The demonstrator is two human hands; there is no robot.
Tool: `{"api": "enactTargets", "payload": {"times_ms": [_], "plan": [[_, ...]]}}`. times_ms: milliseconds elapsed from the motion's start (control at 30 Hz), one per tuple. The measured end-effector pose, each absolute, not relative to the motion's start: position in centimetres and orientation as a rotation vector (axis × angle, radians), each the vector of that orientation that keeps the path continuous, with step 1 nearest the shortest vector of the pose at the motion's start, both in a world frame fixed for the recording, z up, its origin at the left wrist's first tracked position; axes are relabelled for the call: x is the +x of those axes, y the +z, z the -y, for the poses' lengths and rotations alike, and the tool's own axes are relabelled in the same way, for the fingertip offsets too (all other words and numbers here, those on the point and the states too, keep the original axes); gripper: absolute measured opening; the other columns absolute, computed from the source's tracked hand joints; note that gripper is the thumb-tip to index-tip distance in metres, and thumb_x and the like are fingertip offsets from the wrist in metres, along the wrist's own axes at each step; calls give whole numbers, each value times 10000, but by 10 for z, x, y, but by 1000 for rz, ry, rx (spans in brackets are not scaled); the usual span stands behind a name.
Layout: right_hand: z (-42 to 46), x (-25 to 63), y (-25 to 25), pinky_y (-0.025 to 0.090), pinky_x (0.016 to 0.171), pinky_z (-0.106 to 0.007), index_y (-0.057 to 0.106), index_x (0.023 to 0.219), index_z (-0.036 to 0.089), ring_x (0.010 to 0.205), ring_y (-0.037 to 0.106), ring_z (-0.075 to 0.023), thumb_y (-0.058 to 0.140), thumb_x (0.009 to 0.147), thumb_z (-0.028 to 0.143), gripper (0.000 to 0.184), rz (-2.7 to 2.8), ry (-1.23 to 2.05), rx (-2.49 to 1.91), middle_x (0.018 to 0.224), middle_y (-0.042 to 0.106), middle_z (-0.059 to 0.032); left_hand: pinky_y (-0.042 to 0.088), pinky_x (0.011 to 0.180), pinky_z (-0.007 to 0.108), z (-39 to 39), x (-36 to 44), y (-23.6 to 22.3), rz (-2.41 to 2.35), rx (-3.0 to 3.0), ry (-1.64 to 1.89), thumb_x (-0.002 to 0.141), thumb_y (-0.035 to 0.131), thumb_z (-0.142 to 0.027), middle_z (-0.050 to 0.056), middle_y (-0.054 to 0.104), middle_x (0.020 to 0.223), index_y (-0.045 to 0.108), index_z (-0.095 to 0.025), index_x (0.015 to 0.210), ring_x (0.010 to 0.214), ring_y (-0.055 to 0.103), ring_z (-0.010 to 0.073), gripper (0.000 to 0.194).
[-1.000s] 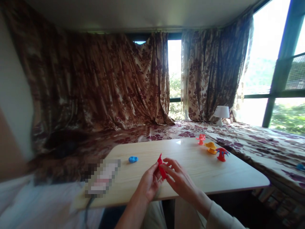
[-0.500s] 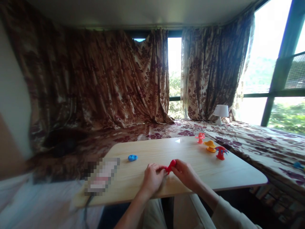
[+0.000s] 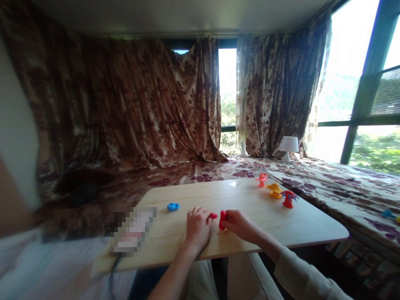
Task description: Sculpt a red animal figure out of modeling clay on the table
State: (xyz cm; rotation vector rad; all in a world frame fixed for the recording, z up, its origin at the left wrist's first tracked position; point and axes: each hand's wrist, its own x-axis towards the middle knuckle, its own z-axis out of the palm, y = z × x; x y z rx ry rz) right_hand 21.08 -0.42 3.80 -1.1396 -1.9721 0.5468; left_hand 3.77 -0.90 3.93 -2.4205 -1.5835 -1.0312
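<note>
While my left hand (image 3: 198, 229) is grasping a rubbery-looking red stub (image 3: 213, 216) and my right hand (image 3: 240, 223) is pinching a matching curved piece (image 3: 222, 220), slack fingertips (mine) could be risking a drop.

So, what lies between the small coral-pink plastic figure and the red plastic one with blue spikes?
The head view shows a yellow-orange plastic toy between them.

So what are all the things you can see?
Table: one, pale wood, centre
Blue toy: one, blue, table's left
Toy figures: three, coral, yellow, red-blue, table's right
Red pieces: two, red, one per hand
Blurred item: one, pinkish-grey, table's left edge
Cable: one, dark, below it
Lamp: one, white, near curtains
Curtains: several, brown floral, behind
Windows: several, dark-framed, behind and right
Floral cloth: cream-purple, beyond table
Sleeve: one, beige, right arm
Left hand: one, bare, table
Right hand: one, bare, table
</note>
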Motion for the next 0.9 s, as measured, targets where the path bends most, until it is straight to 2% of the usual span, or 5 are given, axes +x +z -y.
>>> {"api": "enactTargets", "payload": {"times_ms": [300, 633, 733, 833, 900], "plan": [[9, 212, 47, 352, 511, -214, 669, 674, 153, 526, 518, -112, 553, 755, 245, 168, 2008, 452, -1202, 589, 655, 3, 370, 874, 393, 2, 18, 34, 1592, -2215, -1168, 766, 487, -123, 71, 633, 1001, 667, -198, 925, 958, 521, 221, 251], [8, 213, 47, 352, 537, -216, 681, 662, 160, 575, 528, -128, 570, 742, 262, 171, 2080, 321, -1225, 614, 657, -4, 394, 853, 385, 17, 33, 33, 1441, -2271, -1295, 769, 478, -95, 44, 631, 889, 661, -206, 839, 894, 526, 202, 225], [5, 211, 48, 370, 572, -223, 681, 634, 151, 609, 545, -139, 552, 751, 257, 203, 2121, 262, -1232, 633, 664, -23, 386, 888, 411, 19, 33, 34, 1410, -2310, -1307, 775, 466, -95, 52, 632, 933, 649, -209, 932, 929, 527, 207, 267], [2, 209, 54, 372, 572, -220, 691, 645, 145, 617, 557, -138, 573, 731, 247, 179, 2191, 301, -1212, 670, 684, -28, 381, 932, 402, 22, 34, 39, 1299, -2449, -1349, 785, 449, -95, 66, 585, 1123, 571, -229, 1126, 1034, 510, 204, 386], [1, 207, 58, 351, 521, -204, 695, 649, 143, 575, 551, -125, 593, 708, 233, 149, 2231, 375, -1192, 619, 676, -6, 398, 924, 371, 25, 36, 43, 1227, -2563, -1359, 793, 445, -105, 67, 536, 1215, 547, -252, 1165, 1068, 504, 199, 413]]}}
